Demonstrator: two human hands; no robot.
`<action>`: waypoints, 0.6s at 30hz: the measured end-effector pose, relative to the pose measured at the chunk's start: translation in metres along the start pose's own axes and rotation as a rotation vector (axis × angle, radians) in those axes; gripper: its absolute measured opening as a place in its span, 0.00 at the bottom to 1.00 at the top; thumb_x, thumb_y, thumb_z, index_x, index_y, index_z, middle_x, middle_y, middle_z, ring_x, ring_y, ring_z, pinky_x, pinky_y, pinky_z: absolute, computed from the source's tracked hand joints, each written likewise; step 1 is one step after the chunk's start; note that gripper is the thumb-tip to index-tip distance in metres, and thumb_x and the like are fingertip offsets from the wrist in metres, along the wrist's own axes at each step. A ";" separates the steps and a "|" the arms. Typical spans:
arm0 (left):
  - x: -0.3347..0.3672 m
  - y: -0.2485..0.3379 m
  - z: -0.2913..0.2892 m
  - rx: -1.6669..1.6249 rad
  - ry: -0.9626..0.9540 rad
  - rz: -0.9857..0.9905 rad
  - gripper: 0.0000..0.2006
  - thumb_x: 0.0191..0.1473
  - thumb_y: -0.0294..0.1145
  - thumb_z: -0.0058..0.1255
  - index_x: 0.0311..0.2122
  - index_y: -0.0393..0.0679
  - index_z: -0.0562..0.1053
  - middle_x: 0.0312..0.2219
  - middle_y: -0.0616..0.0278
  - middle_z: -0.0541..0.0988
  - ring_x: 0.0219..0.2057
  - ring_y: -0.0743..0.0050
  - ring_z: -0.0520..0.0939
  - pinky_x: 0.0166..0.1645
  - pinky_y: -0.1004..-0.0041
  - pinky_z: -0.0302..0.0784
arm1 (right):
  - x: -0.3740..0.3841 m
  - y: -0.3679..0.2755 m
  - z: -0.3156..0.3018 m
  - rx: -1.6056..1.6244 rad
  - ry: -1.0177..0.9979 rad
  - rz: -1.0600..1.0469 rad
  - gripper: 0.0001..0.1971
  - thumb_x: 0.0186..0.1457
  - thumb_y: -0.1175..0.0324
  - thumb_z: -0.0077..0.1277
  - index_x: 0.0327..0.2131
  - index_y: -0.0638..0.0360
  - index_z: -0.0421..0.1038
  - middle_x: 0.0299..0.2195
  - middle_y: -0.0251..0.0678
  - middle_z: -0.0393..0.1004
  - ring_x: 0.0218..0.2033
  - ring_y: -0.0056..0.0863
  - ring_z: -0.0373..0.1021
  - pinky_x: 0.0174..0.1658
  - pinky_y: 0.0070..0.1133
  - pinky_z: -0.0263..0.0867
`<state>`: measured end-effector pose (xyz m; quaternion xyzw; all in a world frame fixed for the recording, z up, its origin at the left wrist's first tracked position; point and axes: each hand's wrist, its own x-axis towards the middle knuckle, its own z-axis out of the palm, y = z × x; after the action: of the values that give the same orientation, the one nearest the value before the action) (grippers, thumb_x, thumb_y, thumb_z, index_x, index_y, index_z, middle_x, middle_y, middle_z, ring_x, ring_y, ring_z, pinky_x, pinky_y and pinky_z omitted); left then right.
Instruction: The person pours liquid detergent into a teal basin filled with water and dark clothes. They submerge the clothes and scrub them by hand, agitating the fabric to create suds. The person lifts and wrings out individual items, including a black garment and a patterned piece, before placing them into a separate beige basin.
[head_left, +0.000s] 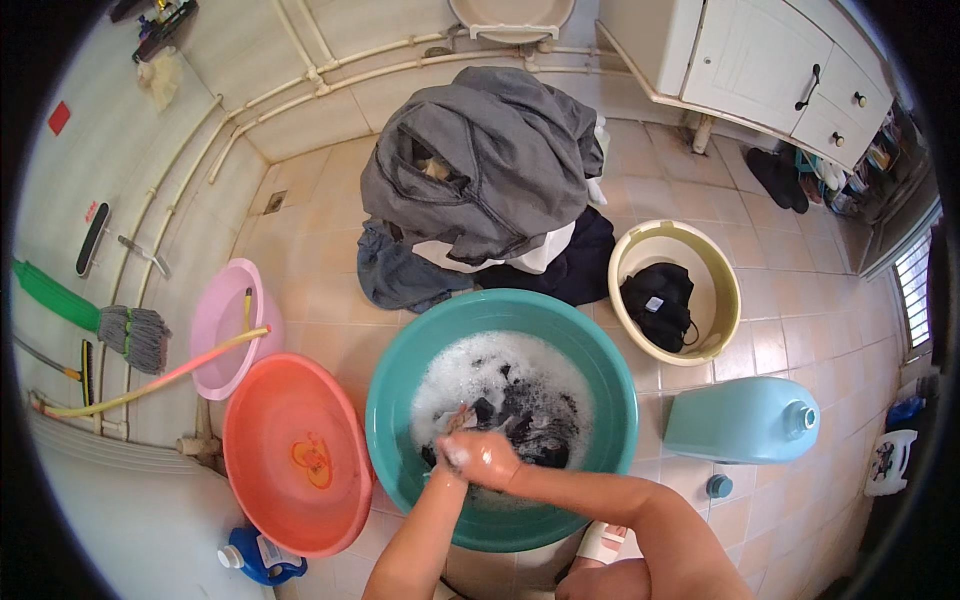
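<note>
A large teal basin [385,440] stands before me, holding suds and dark wet clothes [545,435]. Both hands are over its near-left part. My right hand [485,460], wet and dotted with foam, is closed and lies across my left wrist. Whether it grips anything besides the wrist is hidden. Just beyond it, part of my left hand [460,418] shows beside the dark cloth in the suds. Most of its fingers are covered, so its grip does not show.
A grey clothes heap [480,150] lies behind the basin. An orange basin [270,470] and pink basin [215,325] stand left. On the right are a cream basin [725,290] with a black garment, a light-blue jug [740,420] on its side and its cap [719,486].
</note>
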<state>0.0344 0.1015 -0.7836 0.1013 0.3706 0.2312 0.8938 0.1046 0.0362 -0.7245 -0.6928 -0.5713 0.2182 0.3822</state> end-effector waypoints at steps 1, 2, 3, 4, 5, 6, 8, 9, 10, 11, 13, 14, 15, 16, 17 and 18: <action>-0.006 -0.003 0.000 -0.030 0.067 -0.017 0.22 0.59 0.45 0.28 0.52 0.44 0.62 0.46 0.56 0.69 0.49 0.61 0.69 0.53 0.59 0.65 | 0.004 0.025 0.004 -0.124 0.131 -0.124 0.12 0.54 0.61 0.41 0.31 0.58 0.70 0.25 0.47 0.72 0.29 0.44 0.71 0.29 0.35 0.66; -0.019 -0.002 0.032 0.317 0.324 0.033 0.20 0.58 0.42 0.31 0.51 0.42 0.63 0.46 0.56 0.69 0.50 0.61 0.68 0.53 0.58 0.64 | 0.016 0.042 -0.001 -0.126 0.047 0.112 0.12 0.54 0.60 0.40 0.32 0.56 0.70 0.25 0.46 0.73 0.29 0.44 0.71 0.30 0.34 0.67; -0.015 0.001 0.036 0.388 0.316 -0.069 0.22 0.54 0.42 0.42 0.49 0.38 0.63 0.45 0.57 0.70 0.47 0.62 0.71 0.51 0.60 0.65 | 0.019 0.069 -0.001 0.023 0.140 0.363 0.15 0.55 0.57 0.37 0.33 0.56 0.70 0.27 0.48 0.73 0.30 0.46 0.70 0.32 0.36 0.66; -0.034 0.010 0.080 0.504 0.354 -0.042 0.23 0.51 0.42 0.47 0.48 0.37 0.64 0.42 0.56 0.71 0.44 0.63 0.72 0.48 0.62 0.68 | 0.025 0.092 -0.014 0.120 0.142 0.604 0.18 0.56 0.54 0.37 0.33 0.59 0.70 0.29 0.51 0.73 0.31 0.49 0.69 0.34 0.38 0.65; -0.056 0.018 0.118 0.625 0.394 -0.014 0.25 0.49 0.42 0.52 0.46 0.35 0.64 0.40 0.55 0.72 0.41 0.65 0.74 0.44 0.65 0.70 | 0.027 0.112 -0.026 0.180 0.202 0.678 0.23 0.55 0.49 0.39 0.32 0.63 0.69 0.30 0.54 0.72 0.33 0.51 0.69 0.35 0.37 0.64; -0.042 0.024 0.100 0.635 0.323 0.035 0.25 0.46 0.41 0.56 0.45 0.35 0.65 0.40 0.54 0.72 0.39 0.67 0.74 0.42 0.68 0.71 | 0.024 0.144 -0.019 0.360 0.299 0.678 0.20 0.52 0.50 0.47 0.31 0.62 0.69 0.24 0.38 0.71 0.27 0.30 0.68 0.35 0.24 0.63; -0.040 0.048 0.094 0.756 0.178 0.233 0.20 0.47 0.43 0.55 0.38 0.35 0.71 0.34 0.60 0.75 0.33 0.72 0.76 0.38 0.73 0.71 | 0.026 0.125 -0.056 0.670 0.373 0.647 0.14 0.47 0.60 0.57 0.31 0.58 0.67 0.21 0.27 0.67 0.24 0.18 0.62 0.29 0.18 0.60; -0.038 0.063 0.087 0.860 0.167 0.274 0.19 0.47 0.43 0.55 0.35 0.35 0.72 0.31 0.62 0.76 0.31 0.74 0.75 0.37 0.74 0.71 | 0.025 0.114 -0.074 0.765 0.373 0.627 0.13 0.46 0.64 0.59 0.32 0.57 0.67 0.21 0.26 0.67 0.23 0.16 0.62 0.27 0.16 0.58; -0.042 0.076 0.089 0.987 0.152 0.229 0.19 0.47 0.42 0.55 0.36 0.35 0.72 0.30 0.63 0.76 0.30 0.75 0.75 0.36 0.75 0.70 | 0.025 0.106 -0.089 0.776 0.349 0.572 0.13 0.45 0.67 0.59 0.33 0.57 0.67 0.20 0.25 0.66 0.22 0.14 0.61 0.26 0.15 0.57; -0.047 0.087 0.092 1.115 0.138 0.182 0.18 0.48 0.42 0.55 0.36 0.35 0.72 0.29 0.64 0.76 0.28 0.77 0.74 0.36 0.76 0.70 | 0.025 0.098 -0.101 0.788 0.326 0.517 0.13 0.44 0.69 0.59 0.33 0.56 0.66 0.19 0.24 0.64 0.21 0.12 0.60 0.24 0.14 0.56; -0.056 0.096 0.095 1.287 0.072 -0.053 0.25 0.44 0.48 0.57 0.40 0.36 0.72 0.33 0.57 0.76 0.33 0.74 0.75 0.41 0.76 0.69 | 0.026 0.075 -0.121 0.831 0.256 0.428 0.13 0.44 0.72 0.59 0.34 0.55 0.67 0.17 0.22 0.63 0.20 0.10 0.58 0.22 0.13 0.55; -0.055 0.098 0.089 1.554 -0.037 -0.080 0.29 0.40 0.52 0.59 0.41 0.36 0.72 0.34 0.53 0.76 0.35 0.67 0.76 0.42 0.73 0.69 | 0.030 0.056 -0.128 0.857 0.211 0.391 0.12 0.45 0.73 0.58 0.34 0.55 0.67 0.17 0.21 0.62 0.20 0.09 0.58 0.22 0.12 0.55; -0.054 0.099 0.081 1.815 -0.148 -0.106 0.34 0.36 0.57 0.60 0.41 0.36 0.72 0.35 0.48 0.76 0.37 0.61 0.76 0.43 0.70 0.69 | 0.035 0.036 -0.133 0.885 0.160 0.354 0.12 0.45 0.73 0.57 0.34 0.55 0.67 0.17 0.21 0.62 0.20 0.08 0.58 0.22 0.12 0.54; -0.050 0.099 0.076 2.013 -0.235 -0.215 0.42 0.31 0.61 0.59 0.48 0.38 0.68 0.43 0.41 0.71 0.47 0.50 0.71 0.50 0.65 0.65 | 0.041 0.012 -0.138 0.923 0.099 0.347 0.11 0.46 0.74 0.56 0.34 0.55 0.68 0.17 0.20 0.62 0.20 0.08 0.57 0.23 0.12 0.55; -0.053 0.093 0.083 2.180 -0.208 0.032 0.43 0.31 0.61 0.59 0.50 0.39 0.66 0.45 0.42 0.69 0.48 0.49 0.69 0.51 0.65 0.64 | 0.043 0.006 -0.135 0.975 0.060 0.268 0.11 0.46 0.74 0.57 0.34 0.56 0.68 0.16 0.19 0.62 0.19 0.08 0.57 0.24 0.11 0.55; -0.059 0.083 0.094 2.327 -0.170 0.296 0.45 0.30 0.61 0.59 0.52 0.40 0.64 0.47 0.42 0.67 0.50 0.49 0.68 0.52 0.64 0.63 | 0.046 -0.005 -0.137 1.008 -0.032 0.272 0.12 0.46 0.74 0.57 0.35 0.56 0.68 0.18 0.20 0.63 0.21 0.08 0.58 0.27 0.12 0.56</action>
<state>0.0367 0.1443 -0.6517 0.9138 0.2825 -0.1523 0.2491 0.2141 0.0417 -0.6302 -0.4871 -0.3060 0.5245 0.6277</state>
